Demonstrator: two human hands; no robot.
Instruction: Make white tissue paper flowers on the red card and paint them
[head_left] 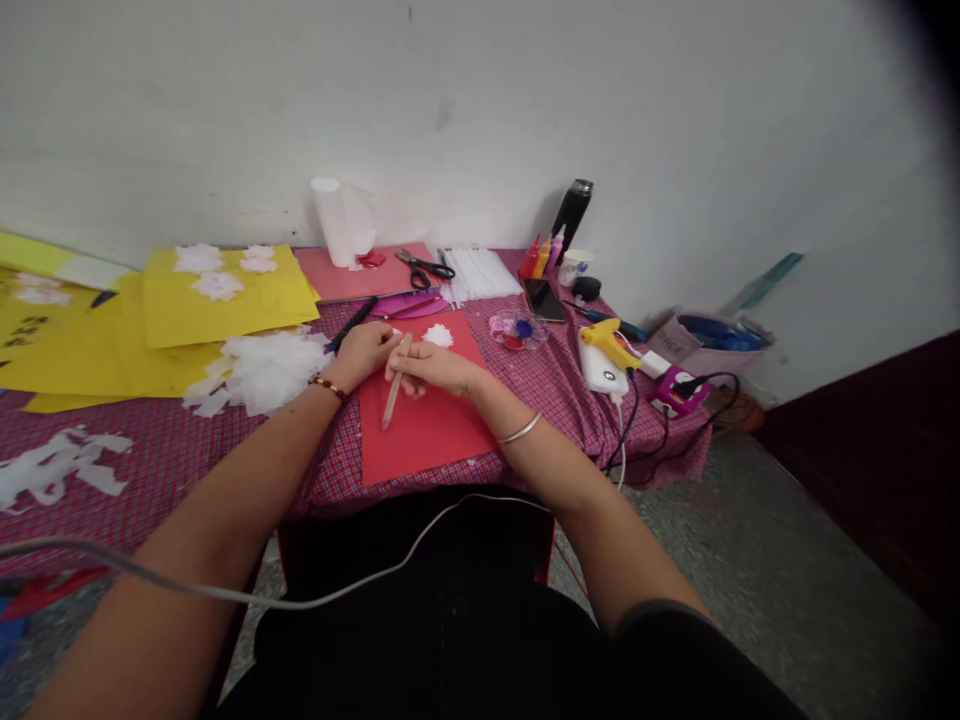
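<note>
My right hand (439, 368) is closed around a light wooden pencil (391, 398) that slants down toward me over a red sheet of paper (435, 430). Beside it, at the sheet's upper left, my left hand (365, 352) has its fingers pressed together, almost meeting the right fingers. What the left fingertips hold, if anything, is too small to make out. A small white paper flower (439, 335) lies on the red sheet just beyond my right hand. Close to my left wrist is a heap of white tissue pieces (266, 368).
Yellow sheets (225, 320) with pale flowers lie at left. Behind are scissors (424, 270), a black marker (354, 322) and white sticks (480, 275). At right stand paint bottles (544, 258), a black flask (574, 212), a yellow glue gun (611, 343) and a purple power strip (679, 393). A white cable (390, 570) crosses my lap.
</note>
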